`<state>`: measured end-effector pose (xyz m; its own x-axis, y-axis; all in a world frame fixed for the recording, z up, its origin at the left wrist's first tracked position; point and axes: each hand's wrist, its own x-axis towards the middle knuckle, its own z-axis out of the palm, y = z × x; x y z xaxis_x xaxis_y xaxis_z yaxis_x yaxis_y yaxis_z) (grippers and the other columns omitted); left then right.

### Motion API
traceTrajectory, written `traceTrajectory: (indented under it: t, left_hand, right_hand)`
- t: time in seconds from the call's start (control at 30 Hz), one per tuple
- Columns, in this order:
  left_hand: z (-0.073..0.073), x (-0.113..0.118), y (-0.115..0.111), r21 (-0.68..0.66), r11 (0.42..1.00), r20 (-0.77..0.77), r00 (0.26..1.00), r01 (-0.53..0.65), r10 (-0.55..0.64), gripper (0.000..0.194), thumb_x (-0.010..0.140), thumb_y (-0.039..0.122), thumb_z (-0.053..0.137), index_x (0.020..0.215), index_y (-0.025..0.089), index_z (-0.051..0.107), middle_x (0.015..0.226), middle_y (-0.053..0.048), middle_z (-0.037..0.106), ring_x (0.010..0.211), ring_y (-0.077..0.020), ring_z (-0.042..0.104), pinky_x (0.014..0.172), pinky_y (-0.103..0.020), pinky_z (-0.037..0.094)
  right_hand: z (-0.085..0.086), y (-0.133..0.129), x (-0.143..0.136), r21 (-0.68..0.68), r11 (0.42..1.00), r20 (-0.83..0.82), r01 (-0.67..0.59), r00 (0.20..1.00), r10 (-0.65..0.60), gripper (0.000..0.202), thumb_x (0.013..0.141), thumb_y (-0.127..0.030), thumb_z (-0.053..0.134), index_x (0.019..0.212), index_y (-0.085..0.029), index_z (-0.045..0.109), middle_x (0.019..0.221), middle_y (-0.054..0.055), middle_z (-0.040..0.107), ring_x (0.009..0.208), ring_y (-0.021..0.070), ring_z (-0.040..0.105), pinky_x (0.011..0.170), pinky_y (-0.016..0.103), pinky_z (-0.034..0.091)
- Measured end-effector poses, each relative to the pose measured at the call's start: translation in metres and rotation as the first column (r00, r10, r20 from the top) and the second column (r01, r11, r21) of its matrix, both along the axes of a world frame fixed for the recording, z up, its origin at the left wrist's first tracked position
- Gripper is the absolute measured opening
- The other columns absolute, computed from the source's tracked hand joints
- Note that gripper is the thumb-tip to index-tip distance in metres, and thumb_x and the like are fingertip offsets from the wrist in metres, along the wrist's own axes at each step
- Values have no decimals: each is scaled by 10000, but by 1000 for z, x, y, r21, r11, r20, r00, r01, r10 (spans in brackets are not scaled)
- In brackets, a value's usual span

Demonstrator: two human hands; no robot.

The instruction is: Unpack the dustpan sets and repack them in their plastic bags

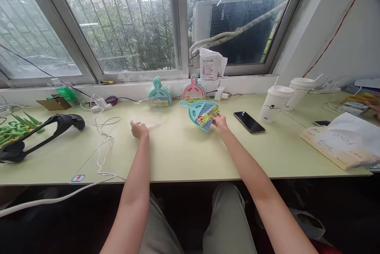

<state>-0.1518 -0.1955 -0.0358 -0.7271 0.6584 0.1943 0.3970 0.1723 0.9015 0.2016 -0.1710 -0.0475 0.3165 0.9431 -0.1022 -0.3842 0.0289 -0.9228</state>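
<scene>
My right hand (220, 122) grips the lower right edge of a teal mini dustpan and brush set (199, 114), which has a colourful label. The set is tilted above the table, its handle pointing left. Over the table to the left, my left hand (139, 129) is closed, its fingers curled. A faint, blurred, clear film shows beside it; whether the fingers hold it I cannot make out. Against the windowsill behind stand a stack of teal dustpan sets (159, 92) and a pink dustpan set (193, 88), both in clear wrap.
A black phone (248, 122) and lidded paper cups (276, 103) are to the right, near a tissue pack (341, 141). White cables (103, 143) cross the table at left, beside a black headset-like strap (56, 127). A white package (209, 64) stands on the sill.
</scene>
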Motion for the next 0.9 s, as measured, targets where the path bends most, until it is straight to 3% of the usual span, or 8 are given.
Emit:
traceTrajectory:
  t: [0.13, 0.23, 0.3, 0.4, 0.5, 0.67, 0.77, 0.9]
  left_hand:
    - [9, 10, -9, 41, 966, -372, 893, -257, 254, 903, 740, 102, 641, 1509, 184, 173, 1603, -203, 113, 1486, -353, 84, 1144, -615, 176]
    - [17, 31, -6, 162, 987, -345, 937, -7, 63, 675, 859, 252, 554, 1470, 208, 271, 1567, -180, 255, 1457, -315, 232, 1130, -537, 277]
    - [17, 51, -2, 194, 931, -96, 951, 308, -294, 550, 927, 394, 438, 1426, 189, 332, 1395, -197, 498, 1281, -284, 504, 1024, -455, 433]
    - [5, 87, 1, 209, 640, 331, 562, 740, -758, 615, 905, 550, 410, 1404, 197, 339, 1141, -164, 657, 900, -243, 692, 807, -405, 545]
    - [-11, 116, -1, 245, 483, 421, 357, 841, -834, 571, 861, 508, 513, 1351, 240, 393, 1063, -94, 673, 799, -198, 694, 764, -377, 556]
    - [-19, 115, 3, 214, 642, 405, 532, 736, -744, 449, 837, 404, 504, 1246, 219, 491, 836, -19, 636, 681, -173, 648, 679, -342, 548]
    - [-21, 102, 13, 255, 741, 266, 692, 621, -671, 334, 845, 405, 468, 1066, 187, 593, 836, -29, 627, 784, -185, 627, 739, -318, 516]
    - [-25, 100, 17, 303, 702, 48, 725, 645, -687, 317, 876, 436, 442, 919, 185, 630, 923, -49, 655, 935, -210, 594, 863, -313, 448]
  right_hand:
    - [2, -6, -8, -24, 998, 18, -61, 998, 61, 245, 732, -5, 646, 872, -182, 548, 812, 19, 718, 760, 153, 704, 736, 305, 616]
    - [4, -13, -21, -13, 995, 21, -98, 995, 99, 236, 737, -9, 637, 870, -183, 551, 866, 34, 721, 790, 157, 704, 746, 306, 615]
    - [5, -17, -30, 13, 994, -7, -108, 994, 108, 211, 757, -29, 624, 875, -188, 551, 907, 42, 723, 812, 158, 705, 754, 298, 612]
    - [2, -21, -40, 102, 986, -55, -132, 989, 138, 167, 796, -104, 622, 914, -202, 557, 948, 35, 726, 824, 152, 707, 767, 281, 601]
    - [-4, -20, -45, 76, 981, -13, -176, 984, 178, 74, 843, -170, 588, 910, -194, 569, 880, 33, 729, 734, 139, 699, 692, 257, 588]
    - [-8, -4, -27, -176, 959, 374, -221, 886, 273, 145, 870, -287, 582, 789, -167, 592, 636, 36, 695, 379, 107, 529, 421, 224, 444]
    - [-2, 5, 5, -133, 991, 463, -11, 883, 72, 290, 920, -366, 490, 776, -146, 615, 569, 40, 665, 292, 66, 392, 371, 208, 341]
    - [7, 6, 46, -179, 970, 304, 165, 947, -105, 624, 965, -552, 193, 861, -136, 647, 584, 62, 647, 306, 76, 382, 370, 211, 291]
